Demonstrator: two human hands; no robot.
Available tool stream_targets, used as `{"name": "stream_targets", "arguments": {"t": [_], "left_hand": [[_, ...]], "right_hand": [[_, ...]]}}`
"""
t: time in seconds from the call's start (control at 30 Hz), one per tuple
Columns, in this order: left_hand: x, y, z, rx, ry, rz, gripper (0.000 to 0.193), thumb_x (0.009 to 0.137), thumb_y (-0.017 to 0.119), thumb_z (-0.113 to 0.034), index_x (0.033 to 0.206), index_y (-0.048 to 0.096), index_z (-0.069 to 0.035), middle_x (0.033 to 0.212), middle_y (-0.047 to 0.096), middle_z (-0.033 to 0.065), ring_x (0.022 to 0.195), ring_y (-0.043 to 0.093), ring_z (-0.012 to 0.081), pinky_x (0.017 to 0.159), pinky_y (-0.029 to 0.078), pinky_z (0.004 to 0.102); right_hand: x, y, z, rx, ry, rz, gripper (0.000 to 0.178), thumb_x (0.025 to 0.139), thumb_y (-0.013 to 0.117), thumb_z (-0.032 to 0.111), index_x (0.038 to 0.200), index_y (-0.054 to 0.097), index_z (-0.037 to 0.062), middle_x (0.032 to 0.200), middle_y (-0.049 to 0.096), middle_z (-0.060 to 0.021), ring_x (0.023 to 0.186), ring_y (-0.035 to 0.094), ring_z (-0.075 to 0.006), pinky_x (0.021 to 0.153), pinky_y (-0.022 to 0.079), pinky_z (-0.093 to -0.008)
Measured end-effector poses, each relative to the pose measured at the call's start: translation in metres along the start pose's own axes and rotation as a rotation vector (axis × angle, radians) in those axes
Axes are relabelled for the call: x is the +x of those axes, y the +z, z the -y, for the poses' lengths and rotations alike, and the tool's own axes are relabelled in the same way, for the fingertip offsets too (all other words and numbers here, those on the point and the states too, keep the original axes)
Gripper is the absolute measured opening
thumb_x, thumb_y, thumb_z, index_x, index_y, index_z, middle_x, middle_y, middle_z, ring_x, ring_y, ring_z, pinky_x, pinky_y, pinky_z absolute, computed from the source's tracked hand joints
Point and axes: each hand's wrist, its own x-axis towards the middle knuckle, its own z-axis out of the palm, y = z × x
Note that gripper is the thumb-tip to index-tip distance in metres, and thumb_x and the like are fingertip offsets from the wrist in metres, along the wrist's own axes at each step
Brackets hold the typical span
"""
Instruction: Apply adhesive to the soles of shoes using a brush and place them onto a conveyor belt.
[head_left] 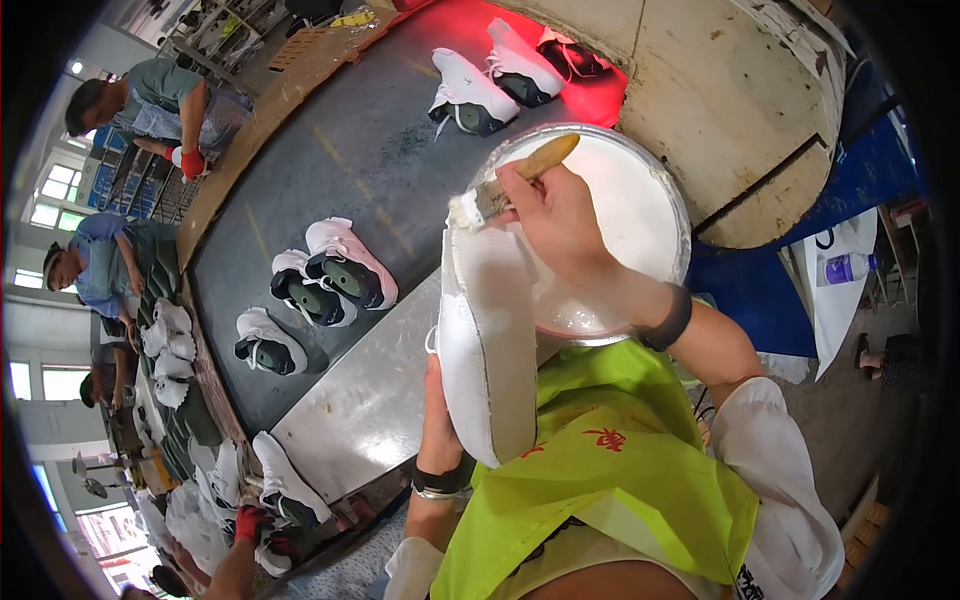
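Observation:
My left hand (437, 425) is wrapped round a white shoe (488, 340) from its left side, holding it with the pale sole bottom turned up toward me. Some of the fingers are hidden behind the shoe. In my right hand (560, 220) is a brush (548, 157) with a yellowish wooden handle. Its white-coated bristles are at the far end of the shoe and appear to touch its edge. Just beyond and under my right forearm stands a large round basin (683, 190) of white liquid.
White shoes with dark linings (345, 265) stand on the dark conveyor belt (375, 165), left of the basin. More shoes (475, 95) sit farther up, near red light. A metal ledge (360, 420) borders the belt. Co-workers (165, 105) stand along the left; one red-gloved hand (250, 522) is near a shoe.

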Motion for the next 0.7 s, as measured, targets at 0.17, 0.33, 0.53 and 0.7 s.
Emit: {"name": "stream_targets", "arguments": {"t": [0.17, 0.33, 0.53, 0.7], "left_hand": [[0.006, -0.003, -0.008, 0.028, -0.027, 0.005, 0.062, 0.102, 0.024, -0.049, 0.142, 0.035, -0.004, 0.134, 0.051, 0.0137, 0.118, 0.055, 0.0237, 0.099, 0.046, 0.0359], [0.011, -0.014, 0.006, -0.144, -0.176, -0.083, 0.058, 0.102, 0.025, -0.046, 0.139, 0.04, -0.005, 0.127, 0.056, 0.0111, 0.113, 0.058, 0.0206, 0.093, 0.049, 0.0335], [0.002, -0.001, 0.0, -0.082, -0.08, -0.098, 0.057, 0.101, 0.028, -0.048, 0.137, 0.043, -0.007, 0.121, 0.059, 0.0085, 0.105, 0.06, 0.0186, 0.087, 0.051, 0.0316], [-0.001, -0.013, 0.005, 0.057, -0.062, -0.195, 0.059, 0.1, 0.028, -0.05, 0.137, 0.042, -0.007, 0.121, 0.059, 0.0084, 0.104, 0.06, 0.0188, 0.086, 0.051, 0.0315]], "right_hand": [[-0.028, -0.009, 0.008, -0.184, 0.031, 0.242, 0.031, 0.094, 0.056, 0.023, 0.09, 0.059, -0.0079, 0.072, 0.061, -0.0086, 0.064, 0.058, -0.0116, 0.059, 0.047, -0.0276], [-0.003, -0.026, -0.004, -0.168, 0.059, 0.333, 0.031, 0.093, 0.057, 0.024, 0.091, 0.059, -0.0066, 0.072, 0.06, -0.0087, 0.067, 0.057, -0.011, 0.06, 0.046, -0.029], [0.019, -0.03, -0.029, -0.21, -0.231, 0.095, 0.03, 0.093, 0.057, 0.025, 0.093, 0.062, -0.0046, 0.073, 0.063, -0.0118, 0.065, 0.06, -0.0176, 0.06, 0.047, -0.0323], [-0.029, -0.054, -0.04, -0.306, 0.122, 0.161, 0.029, 0.095, 0.057, 0.023, 0.103, 0.061, -0.0046, 0.085, 0.063, -0.007, 0.077, 0.061, -0.013, 0.072, 0.051, -0.0287]]}}
